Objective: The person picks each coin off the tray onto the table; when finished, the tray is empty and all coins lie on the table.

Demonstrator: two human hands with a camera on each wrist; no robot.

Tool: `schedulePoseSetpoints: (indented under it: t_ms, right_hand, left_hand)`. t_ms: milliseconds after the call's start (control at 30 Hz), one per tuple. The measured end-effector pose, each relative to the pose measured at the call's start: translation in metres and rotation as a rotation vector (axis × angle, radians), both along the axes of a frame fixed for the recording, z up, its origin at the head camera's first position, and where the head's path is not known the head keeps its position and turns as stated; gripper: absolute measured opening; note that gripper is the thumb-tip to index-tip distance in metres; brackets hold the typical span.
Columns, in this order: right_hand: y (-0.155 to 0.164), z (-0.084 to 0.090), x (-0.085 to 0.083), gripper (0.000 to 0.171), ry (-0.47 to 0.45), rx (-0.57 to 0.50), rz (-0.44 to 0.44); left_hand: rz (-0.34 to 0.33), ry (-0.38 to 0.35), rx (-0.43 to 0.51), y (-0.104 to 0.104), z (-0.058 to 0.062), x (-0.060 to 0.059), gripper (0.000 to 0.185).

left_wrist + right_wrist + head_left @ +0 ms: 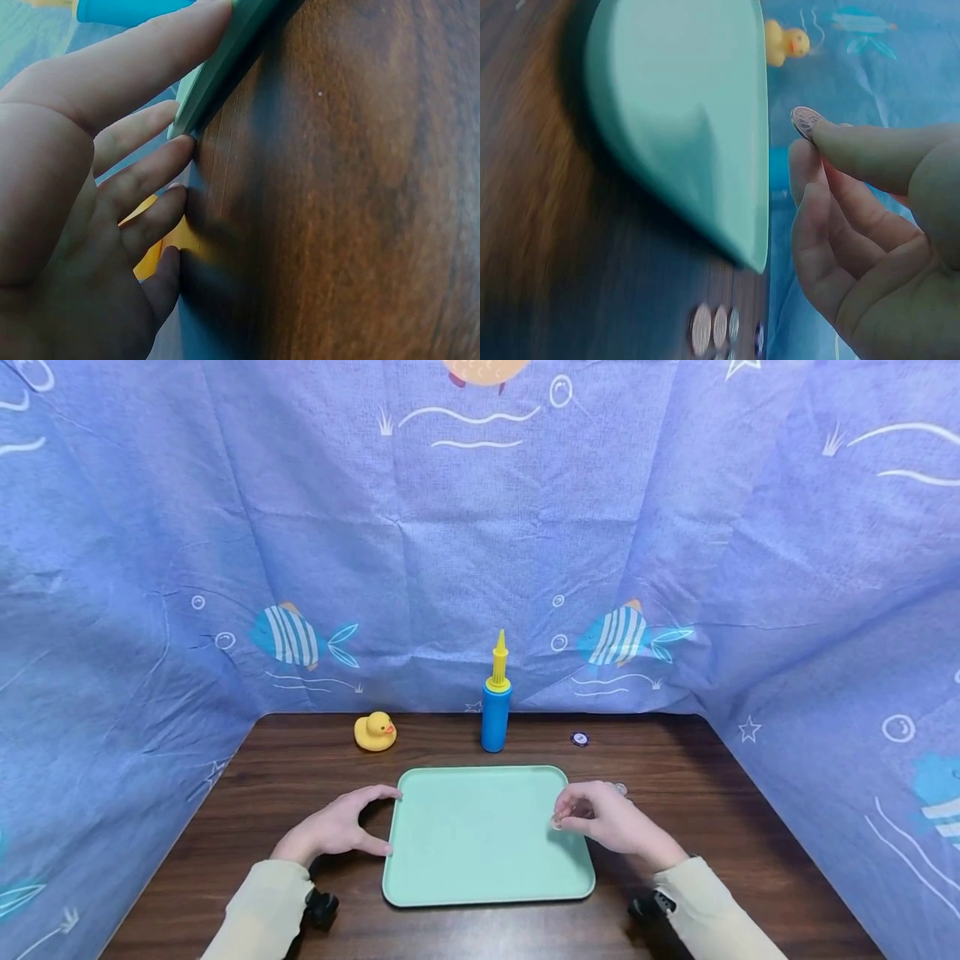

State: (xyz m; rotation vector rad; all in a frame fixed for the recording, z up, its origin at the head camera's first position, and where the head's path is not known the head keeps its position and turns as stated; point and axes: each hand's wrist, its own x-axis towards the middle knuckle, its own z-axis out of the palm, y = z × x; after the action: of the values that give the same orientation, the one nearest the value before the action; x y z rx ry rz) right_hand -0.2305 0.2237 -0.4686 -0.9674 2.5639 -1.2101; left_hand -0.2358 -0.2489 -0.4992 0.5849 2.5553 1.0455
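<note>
A pale green tray (480,843) lies on the table. My right hand (609,818) is over its right edge, pinching a coin (807,122) between thumb and forefinger. The other fingers curl loosely beneath. In the right wrist view the coin shows a patterned face and coppery rim. My left hand (341,825) is at the tray's left side, thumb and forefinger spread and touching its rim. In the left wrist view the left hand's fingers (150,169) are extended, holding nothing.
Several coins (701,330) lie on the wood right of the tray, mostly hidden by my right hand in the head view. Along the back stand a yellow rubber duck (375,732), a blue and yellow hand pump (495,718) and a poker chip (580,739). Blue cloth (480,568) surrounds the table.
</note>
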Motion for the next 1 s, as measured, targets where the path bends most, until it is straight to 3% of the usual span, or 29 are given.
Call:
schedulePoseSetpoints:
  t_ms: [533,1000]
  right_hand:
    - [0.051,-0.012,0.009,0.014,0.171,0.052,-0.168]
    - [0.062,-0.029,0.013,0.022,0.221,0.133,-0.144]
  left_hand:
    - [-0.009,0.031,-0.017,0.0,0.0,0.001,0.084]
    - [-0.014,0.022,0.007,-0.001,-0.001,0.0,0.083]
